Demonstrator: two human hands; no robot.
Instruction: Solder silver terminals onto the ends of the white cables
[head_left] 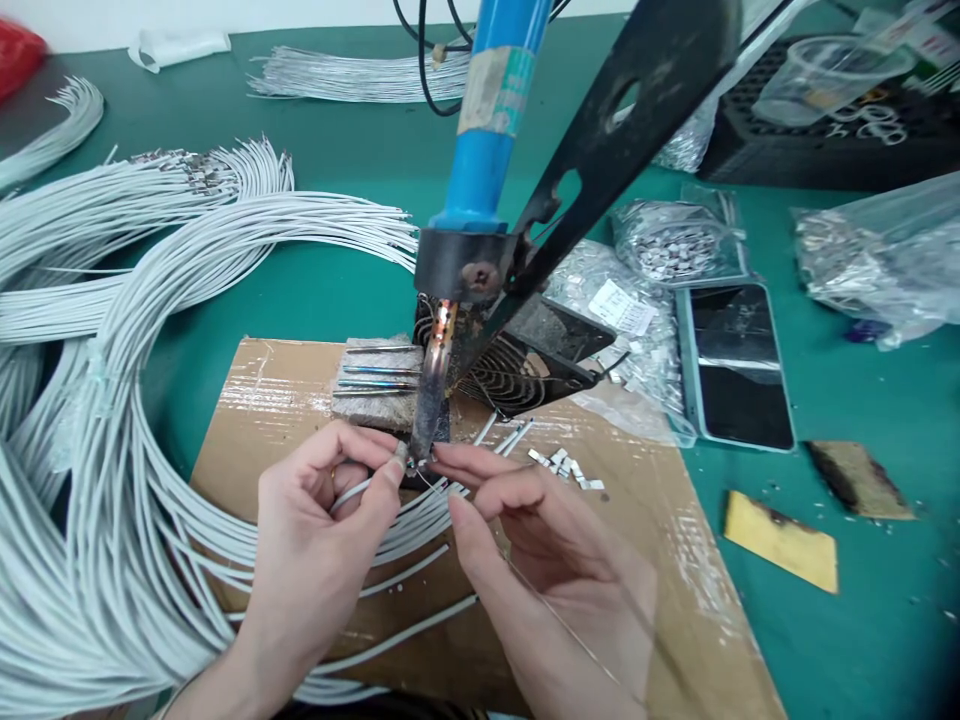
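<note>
A blue-handled soldering iron [491,120] hangs tip-down in a black stand [600,150]; its metal tip [433,400] ends just above a taped cardboard sheet [675,560]. My left hand [315,540] pinches the end of a white wire [352,492] and holds it against the tip. My right hand [547,550] pinches a thin solder wire [555,610] and brings its end to the same spot. Both hands meet right under the tip.
Big coils of white wire [112,400] fill the left side. A small fan [517,375] and a grey block with rods [379,385] sit behind the iron. Loose metal terminals [566,465], bags of terminals [675,245], a phone [735,360] and a yellow sponge [780,540] lie to the right.
</note>
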